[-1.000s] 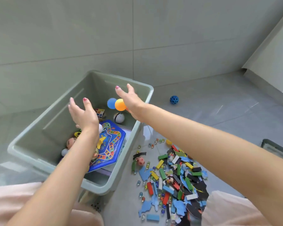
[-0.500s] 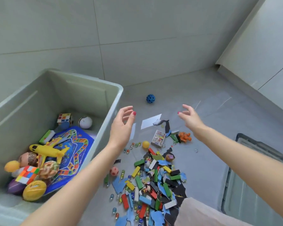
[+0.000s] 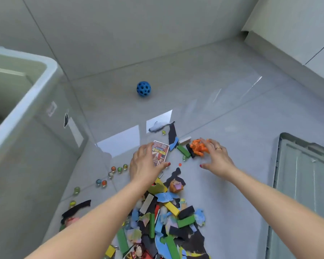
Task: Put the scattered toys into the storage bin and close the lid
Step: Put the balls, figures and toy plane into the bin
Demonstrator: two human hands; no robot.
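Observation:
The grey-green storage bin [image 3: 36, 90] stands at the left, its inside mostly out of view. On the floor, my left hand [image 3: 146, 165] closes on a small printed card box [image 3: 160, 151], fingers on its left edge and thumb at its lower corner. My right hand [image 3: 216, 156] is spread over an orange toy figure [image 3: 196, 147]; the fingertips touch it and the thumb stays apart. A heap of coloured blocks and puzzle pieces [image 3: 168, 219] lies under my forearms. The bin's lid [image 3: 307, 174] lies flat at the right.
A blue holed ball [image 3: 143, 89] sits alone near the wall. Several glass marbles [image 3: 118, 169] trail along the bin's side. A grey shark toy [image 3: 157, 128] lies beyond the card box. Walls close the far side and the right corner.
My view swung right, away from the bin's inside. Both hands dropped from mid-air to the floor; the left closed on the card box and the right reached the orange figure.

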